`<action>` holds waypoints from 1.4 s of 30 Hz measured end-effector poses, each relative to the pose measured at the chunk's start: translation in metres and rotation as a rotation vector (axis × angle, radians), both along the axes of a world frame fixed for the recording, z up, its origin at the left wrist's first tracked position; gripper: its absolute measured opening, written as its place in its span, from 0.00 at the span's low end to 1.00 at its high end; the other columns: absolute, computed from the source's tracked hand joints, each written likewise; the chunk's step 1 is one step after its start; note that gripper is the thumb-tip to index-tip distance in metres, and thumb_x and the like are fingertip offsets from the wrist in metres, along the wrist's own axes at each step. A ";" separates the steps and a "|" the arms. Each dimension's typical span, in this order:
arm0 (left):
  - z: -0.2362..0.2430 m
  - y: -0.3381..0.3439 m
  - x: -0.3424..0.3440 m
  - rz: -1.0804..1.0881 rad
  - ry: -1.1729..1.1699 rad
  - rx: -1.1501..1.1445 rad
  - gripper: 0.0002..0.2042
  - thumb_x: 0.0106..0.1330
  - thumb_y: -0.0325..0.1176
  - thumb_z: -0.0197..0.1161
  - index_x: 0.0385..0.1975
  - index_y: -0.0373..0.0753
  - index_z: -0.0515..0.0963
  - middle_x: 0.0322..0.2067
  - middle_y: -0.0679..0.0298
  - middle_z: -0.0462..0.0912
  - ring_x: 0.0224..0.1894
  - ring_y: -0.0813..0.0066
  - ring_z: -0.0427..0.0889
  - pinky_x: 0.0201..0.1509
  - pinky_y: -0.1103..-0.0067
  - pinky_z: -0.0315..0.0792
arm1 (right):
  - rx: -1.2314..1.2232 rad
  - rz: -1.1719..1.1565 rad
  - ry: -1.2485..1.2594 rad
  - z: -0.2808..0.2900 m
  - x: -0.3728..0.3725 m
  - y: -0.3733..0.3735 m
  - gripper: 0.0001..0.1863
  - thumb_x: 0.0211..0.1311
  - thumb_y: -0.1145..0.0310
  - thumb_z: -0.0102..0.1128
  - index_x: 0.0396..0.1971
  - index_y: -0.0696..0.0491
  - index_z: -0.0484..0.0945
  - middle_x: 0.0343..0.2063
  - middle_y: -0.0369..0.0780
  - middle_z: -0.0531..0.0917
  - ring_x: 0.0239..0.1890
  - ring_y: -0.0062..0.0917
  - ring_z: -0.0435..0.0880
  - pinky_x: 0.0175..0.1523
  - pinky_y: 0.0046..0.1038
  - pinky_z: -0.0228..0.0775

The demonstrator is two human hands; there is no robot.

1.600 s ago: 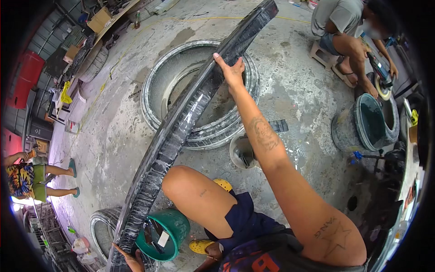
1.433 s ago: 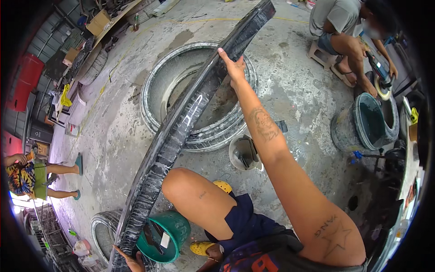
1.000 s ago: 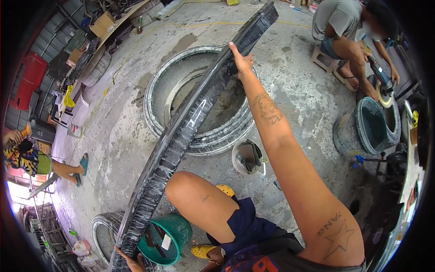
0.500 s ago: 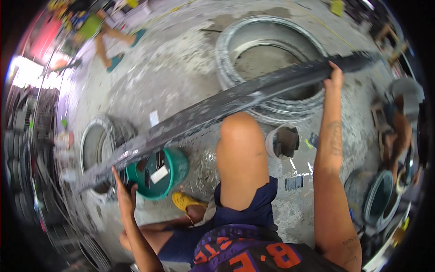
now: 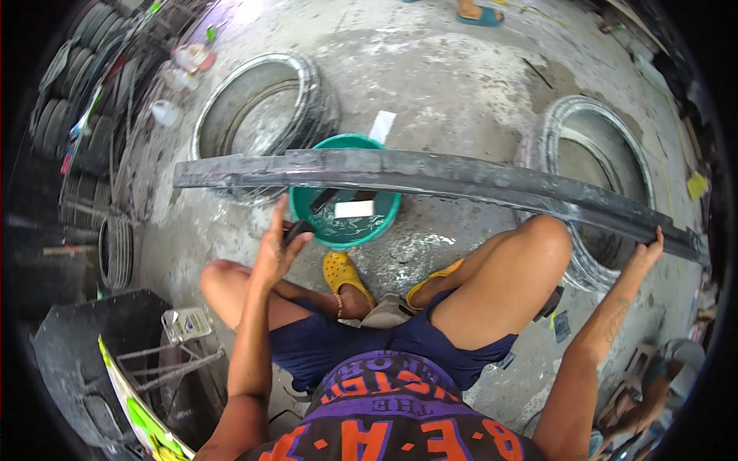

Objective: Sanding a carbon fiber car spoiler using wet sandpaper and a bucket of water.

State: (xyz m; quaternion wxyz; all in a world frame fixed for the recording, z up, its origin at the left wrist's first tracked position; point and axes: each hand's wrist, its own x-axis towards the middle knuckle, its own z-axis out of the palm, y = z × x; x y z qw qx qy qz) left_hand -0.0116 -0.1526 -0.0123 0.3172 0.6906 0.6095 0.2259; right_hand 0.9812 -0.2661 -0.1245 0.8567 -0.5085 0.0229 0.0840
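A long dark grey panel (image 5: 430, 170), streaked with pale residue, stretches across in front of my knees, its left end over a tyre and its right end over another. My right hand (image 5: 649, 244) is closed round the lower edge near the right end. Below the panel's left part is my left hand (image 5: 275, 250), fingers pointing up close to its lower edge; whether they touch it I cannot tell. Between thumb and palm it holds a small dark pad (image 5: 297, 230). Under the panel stands a green basin (image 5: 347, 243) of water, with a white block (image 5: 354, 209) and dark pieces inside.
An upright-leaning tyre (image 5: 307, 84) stands at the left and another tyre (image 5: 596, 111) at the right. A white strip (image 5: 382, 125) lies on the wet concrete floor. Tyre racks and plastic jugs (image 5: 165, 113) line the far left. Another person's sandalled foot (image 5: 480, 15) shows at the top.
The view has swung left. The panel has gone from a steep slant, right end high, to nearly level with its right end slightly lower. Both hands stay at it.
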 end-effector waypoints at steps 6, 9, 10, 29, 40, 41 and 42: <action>-0.017 -0.010 0.025 -0.006 -0.168 -0.153 0.44 0.68 0.39 0.74 0.79 0.39 0.55 0.41 0.59 0.80 0.45 0.72 0.79 0.50 0.75 0.75 | 0.098 0.320 0.090 -0.002 0.036 0.026 0.24 0.57 0.77 0.70 0.56 0.60 0.81 0.56 0.50 0.84 0.58 0.46 0.83 0.69 0.55 0.73; -0.017 -0.005 0.038 -0.015 -0.369 -0.248 0.45 0.67 0.40 0.75 0.79 0.34 0.54 0.45 0.57 0.81 0.49 0.71 0.79 0.54 0.75 0.73 | 0.089 0.367 0.093 0.000 0.045 0.031 0.23 0.58 0.77 0.69 0.56 0.62 0.80 0.57 0.50 0.84 0.58 0.46 0.83 0.69 0.55 0.72; -0.016 -0.002 0.041 -0.081 -0.567 -0.290 0.46 0.67 0.42 0.76 0.78 0.33 0.54 0.46 0.58 0.79 0.50 0.72 0.78 0.56 0.76 0.72 | 0.039 0.297 0.077 0.002 0.046 0.031 0.23 0.58 0.77 0.69 0.56 0.63 0.80 0.57 0.51 0.84 0.59 0.47 0.83 0.69 0.56 0.72; -0.004 0.023 0.044 -0.066 -0.176 -0.184 0.38 0.68 0.46 0.73 0.75 0.45 0.65 0.49 0.53 0.80 0.52 0.61 0.79 0.62 0.66 0.73 | -1.058 -0.373 0.119 0.024 0.060 0.155 0.70 0.49 0.51 0.75 0.81 0.51 0.30 0.81 0.50 0.38 0.78 0.54 0.52 0.78 0.43 0.57; -0.008 0.010 0.032 0.054 -0.149 -0.307 0.34 0.69 0.46 0.72 0.72 0.45 0.69 0.52 0.54 0.82 0.55 0.61 0.80 0.59 0.67 0.75 | -0.921 -0.265 -0.421 -0.014 0.020 0.240 0.49 0.61 0.50 0.64 0.77 0.57 0.56 0.80 0.60 0.41 0.79 0.67 0.30 0.80 0.60 0.34; -0.008 0.012 0.033 0.068 -0.156 -0.283 0.34 0.69 0.46 0.72 0.72 0.45 0.69 0.52 0.54 0.82 0.55 0.61 0.80 0.59 0.67 0.75 | -0.942 -0.264 -0.440 -0.023 0.027 0.247 0.49 0.61 0.48 0.64 0.77 0.57 0.57 0.80 0.60 0.42 0.79 0.68 0.30 0.79 0.61 0.33; -0.009 0.014 0.033 0.048 -0.150 -0.273 0.33 0.69 0.47 0.72 0.72 0.44 0.69 0.54 0.52 0.82 0.57 0.59 0.80 0.61 0.66 0.75 | -0.974 -0.267 -0.455 -0.036 0.032 0.249 0.50 0.60 0.46 0.63 0.77 0.56 0.57 0.80 0.60 0.42 0.79 0.68 0.29 0.78 0.63 0.31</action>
